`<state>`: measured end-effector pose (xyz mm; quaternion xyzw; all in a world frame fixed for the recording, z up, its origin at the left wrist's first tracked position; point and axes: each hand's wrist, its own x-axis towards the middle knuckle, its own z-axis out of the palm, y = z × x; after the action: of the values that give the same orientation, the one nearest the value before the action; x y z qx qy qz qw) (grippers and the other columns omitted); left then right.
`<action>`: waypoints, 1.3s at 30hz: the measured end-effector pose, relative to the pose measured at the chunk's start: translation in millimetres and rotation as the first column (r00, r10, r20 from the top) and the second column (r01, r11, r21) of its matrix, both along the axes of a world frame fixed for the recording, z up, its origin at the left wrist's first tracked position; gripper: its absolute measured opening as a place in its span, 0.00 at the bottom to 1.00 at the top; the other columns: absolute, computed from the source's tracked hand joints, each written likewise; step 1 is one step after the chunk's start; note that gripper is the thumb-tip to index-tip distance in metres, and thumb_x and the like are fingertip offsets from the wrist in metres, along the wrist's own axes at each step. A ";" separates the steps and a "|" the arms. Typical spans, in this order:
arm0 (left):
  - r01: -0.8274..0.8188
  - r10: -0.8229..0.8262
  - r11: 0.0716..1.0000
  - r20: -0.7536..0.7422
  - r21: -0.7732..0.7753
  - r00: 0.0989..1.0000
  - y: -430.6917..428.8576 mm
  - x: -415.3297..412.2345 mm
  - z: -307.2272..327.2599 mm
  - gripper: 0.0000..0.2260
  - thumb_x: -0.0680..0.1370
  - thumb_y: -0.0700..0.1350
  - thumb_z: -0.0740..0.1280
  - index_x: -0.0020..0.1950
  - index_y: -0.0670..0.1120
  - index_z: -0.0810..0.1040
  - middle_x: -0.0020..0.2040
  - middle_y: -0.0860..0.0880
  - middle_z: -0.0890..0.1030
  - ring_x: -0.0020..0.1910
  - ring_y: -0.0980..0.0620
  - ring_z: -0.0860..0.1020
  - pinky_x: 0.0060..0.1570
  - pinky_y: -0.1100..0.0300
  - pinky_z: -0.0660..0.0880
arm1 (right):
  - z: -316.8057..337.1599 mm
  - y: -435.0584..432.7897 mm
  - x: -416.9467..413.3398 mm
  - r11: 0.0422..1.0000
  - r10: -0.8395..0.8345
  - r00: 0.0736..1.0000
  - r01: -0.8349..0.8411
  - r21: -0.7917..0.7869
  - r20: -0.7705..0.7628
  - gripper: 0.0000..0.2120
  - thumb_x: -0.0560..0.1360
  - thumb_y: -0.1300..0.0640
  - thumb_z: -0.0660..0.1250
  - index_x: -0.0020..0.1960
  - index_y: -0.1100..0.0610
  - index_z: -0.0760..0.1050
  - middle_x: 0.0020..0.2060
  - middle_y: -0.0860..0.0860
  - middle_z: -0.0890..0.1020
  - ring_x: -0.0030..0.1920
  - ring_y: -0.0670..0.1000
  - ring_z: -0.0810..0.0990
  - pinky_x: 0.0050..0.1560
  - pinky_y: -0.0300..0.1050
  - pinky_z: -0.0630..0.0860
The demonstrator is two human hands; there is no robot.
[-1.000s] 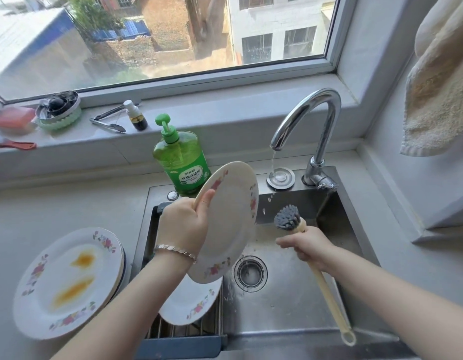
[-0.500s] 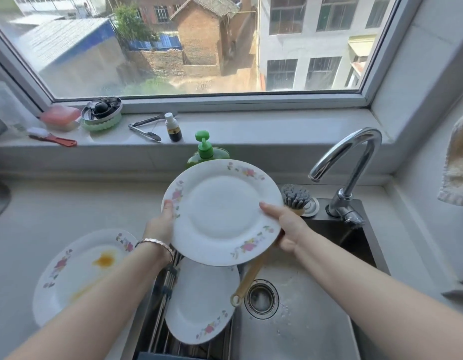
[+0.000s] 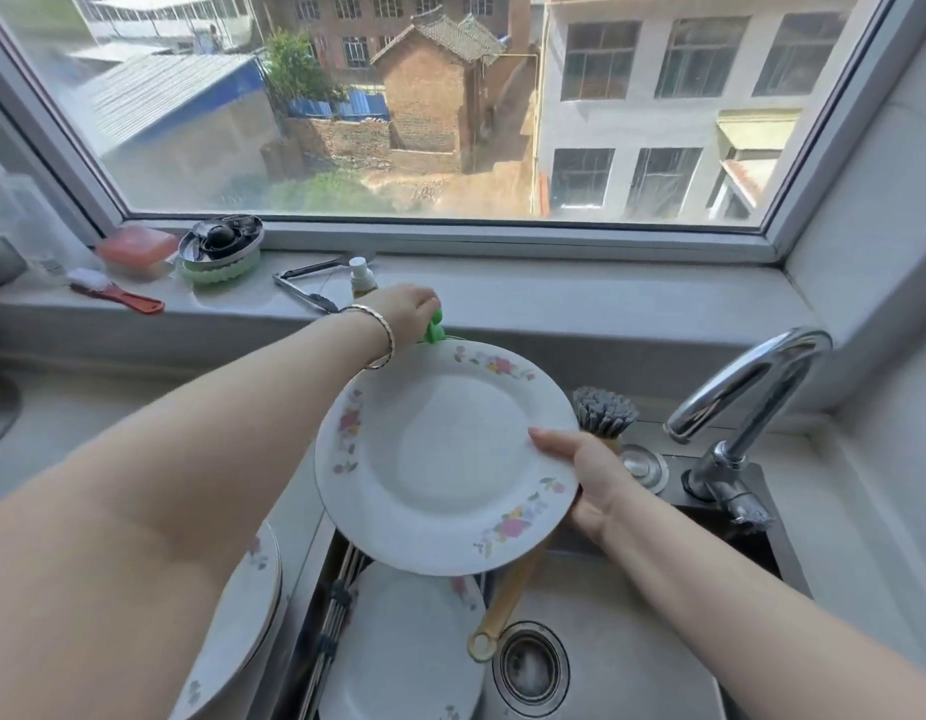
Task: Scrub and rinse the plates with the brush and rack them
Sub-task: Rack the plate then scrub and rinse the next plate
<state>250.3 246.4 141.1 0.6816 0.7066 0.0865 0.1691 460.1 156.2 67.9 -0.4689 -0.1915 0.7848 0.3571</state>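
Over the stainless steel sink (image 3: 632, 683), the right hand (image 3: 591, 480) held a white round plate with pink flowers on its rim (image 3: 445, 459) nearly flat, face up. The thumb (image 3: 549, 439) lay on the upper face at the plate's right rim. The other fingers were hidden underneath, so the rim sat pinched between them.

The same hand also carried the wooden-handled dish brush with grey bristles (image 3: 604, 413). Its head stood up just past the plate's right edge, beyond the thumb. Its handle ran under the plate and came out at the near edge, the looped end hanging above the round drain (image 3: 531, 667). How the fingers closed on the handle could not be seen.

The left hand (image 3: 406, 306), with a silver bangle (image 3: 383, 330) on its wrist, was stretched out beyond the plate's far rim, well apart from the right hand. Its fingers were curled down over the top of the green pump of a soap bottle (image 3: 434, 332), whose body was hidden behind the plate.

Below the held plate, a second white flowered plate (image 3: 409, 652) lay on the metal-rod rack (image 3: 336, 615) at the sink's left side. A stack of like plates (image 3: 243, 615) sat just left of the rack, partly covered by the left forearm. The curved chrome tap (image 3: 746, 397) stood at the sink's far right, near the brush head.
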 end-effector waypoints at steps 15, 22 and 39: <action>-0.030 0.033 0.999 -0.137 0.021 0.990 3.8 4.8 -22.8 0.09 0.82 0.48 0.45 0.48 0.48 0.63 0.33 0.47 0.71 0.31 0.46 0.69 0.33 0.57 0.61 | -12.3 12.2 6.5 0.999 -0.039 0.999 0.039 -0.012 -0.033 0.06 0.74 0.64 0.63 0.49 0.62 0.77 0.36 0.58 0.85 0.33 0.56 0.84 0.42 0.53 0.78; -0.084 0.087 0.996 -0.163 0.027 0.983 -0.8 8.7 -25.1 0.18 0.82 0.50 0.43 0.71 0.56 0.60 0.47 0.47 0.78 0.41 0.45 0.74 0.42 0.58 0.65 | -13.7 0.8 14.5 0.999 -0.019 0.999 0.020 -0.026 0.031 0.05 0.74 0.63 0.63 0.48 0.61 0.77 0.36 0.57 0.84 0.37 0.58 0.82 0.44 0.53 0.79; -0.359 0.850 0.494 0.527 -0.792 0.005 -158.6 42.1 -107.0 0.33 0.74 0.66 0.58 0.67 0.41 0.69 0.65 0.42 0.74 0.63 0.40 0.72 0.63 0.48 0.69 | -33.5 -77.4 93.3 0.966 0.199 0.958 -0.157 -0.204 0.205 0.07 0.76 0.62 0.63 0.50 0.63 0.78 0.39 0.56 0.85 0.37 0.54 0.84 0.40 0.49 0.81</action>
<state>292.4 87.9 34.1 0.0552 0.7090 0.3449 0.6126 553.4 78.9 34.3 -0.5662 -0.1978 0.7706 0.2157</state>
